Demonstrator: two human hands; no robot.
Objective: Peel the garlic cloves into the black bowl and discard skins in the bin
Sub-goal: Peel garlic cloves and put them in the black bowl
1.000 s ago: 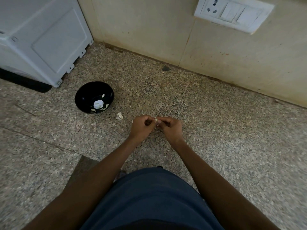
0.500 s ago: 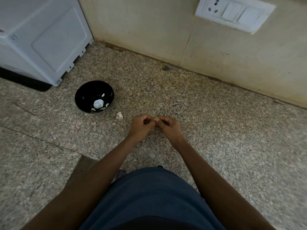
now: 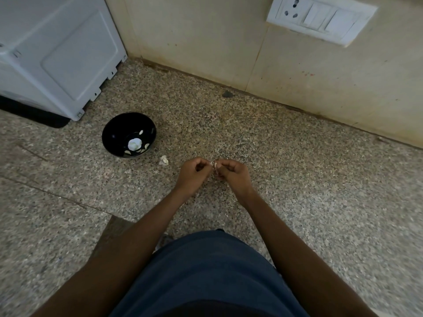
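Garlic clove [image 3: 215,166] barely peeks out between the fingertips, too small to tell skin from flesh. White appliance [image 3: 57,53] runs off the left edge; switch plate [image 3: 320,19] clipped at top.

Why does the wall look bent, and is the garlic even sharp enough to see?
Head view: the wide-angle lens bows the wall and switch plate; the light is dim and even, without glare; the garlic clove pinched between left hand and right hand is tiny and soft; the frame's lower edges smear.
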